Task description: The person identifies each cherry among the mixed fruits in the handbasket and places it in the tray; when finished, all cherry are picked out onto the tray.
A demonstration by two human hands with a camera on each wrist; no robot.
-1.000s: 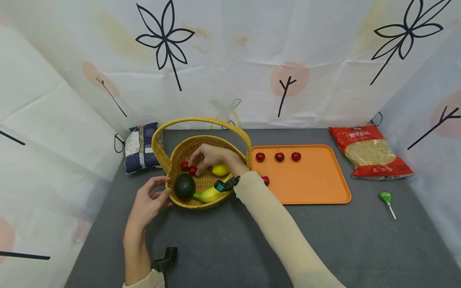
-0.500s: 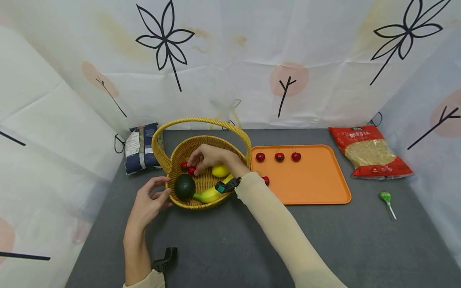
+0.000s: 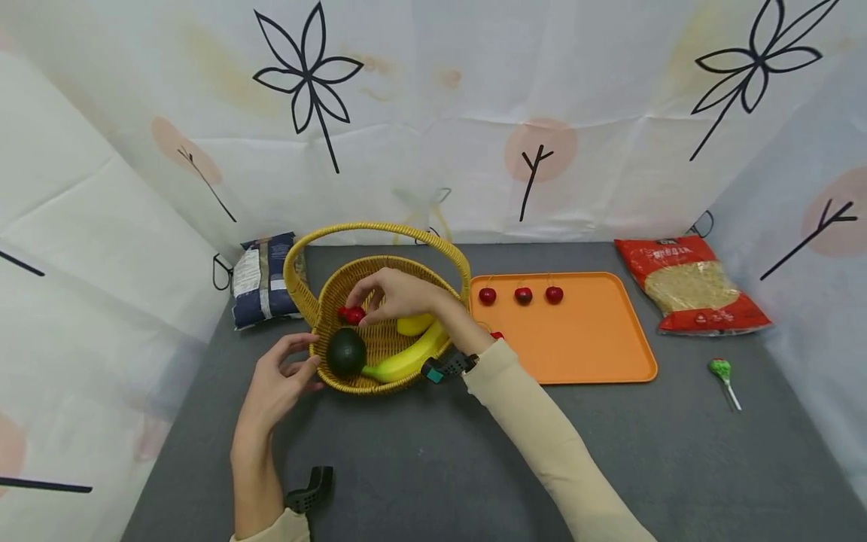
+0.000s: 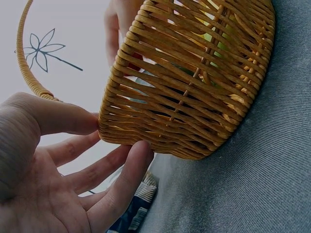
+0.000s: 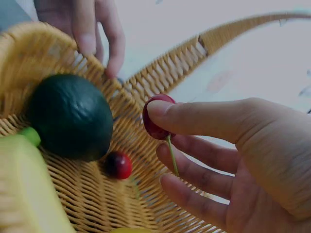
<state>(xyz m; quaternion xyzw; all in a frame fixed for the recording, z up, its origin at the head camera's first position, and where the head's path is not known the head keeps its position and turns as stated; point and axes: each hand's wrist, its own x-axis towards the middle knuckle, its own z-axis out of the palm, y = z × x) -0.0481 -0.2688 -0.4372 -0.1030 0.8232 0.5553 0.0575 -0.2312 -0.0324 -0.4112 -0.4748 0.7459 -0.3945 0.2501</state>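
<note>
Inside the yellow wicker basket (image 3: 366,389), my right hand (image 3: 400,293) pinches a red cherry (image 5: 154,119) between thumb and fingers, its green stem hanging down. Another cherry (image 5: 119,165) lies lower in the basket beside a dark green avocado (image 3: 346,352). A banana (image 3: 409,360) and a yellow lemon (image 3: 415,324) share the basket, the lemon partly hidden by my right wrist. My left hand (image 3: 281,376) holds the basket's left rim, the thumb (image 4: 73,119) at the edge and the fingertips against the side.
Right of the basket is an orange tray (image 3: 576,339) with several cherries (image 3: 523,295). A blue bag (image 3: 264,278) stands behind left, a red bag (image 3: 691,286) at back right. A green lollipop (image 3: 721,369) lies on the grey table. The basket handle (image 3: 379,226) arches overhead.
My right hand has lifted slightly with the cherry, and the right forearm has shifted a little to the right, uncovering more of the banana. The left hand stays at the rim.
</note>
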